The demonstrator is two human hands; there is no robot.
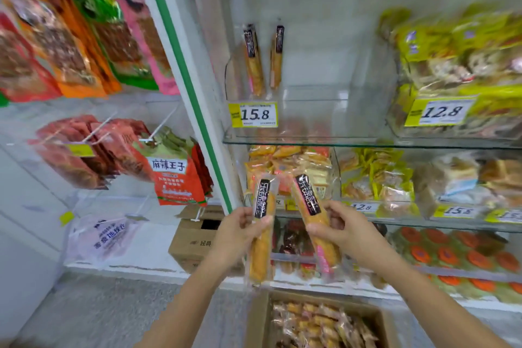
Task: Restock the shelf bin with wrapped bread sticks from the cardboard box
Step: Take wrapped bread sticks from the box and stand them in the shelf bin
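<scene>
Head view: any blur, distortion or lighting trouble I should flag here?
Head view: centre fairly sharp, the 15.8 price tag readable, the wrapped bread stick in the left hand and the second bread stick in the right hand crisp enough; same view's edges smear, hanging snack packs and yellow packs blurred; green-edged post leans from wide-angle distortion; lighting even, no hard shadows.

bread sticks (261, 223) in glossy clear plastic wrap; matt brown cardboard box (260, 319); clear glass shelf (310, 140).
</scene>
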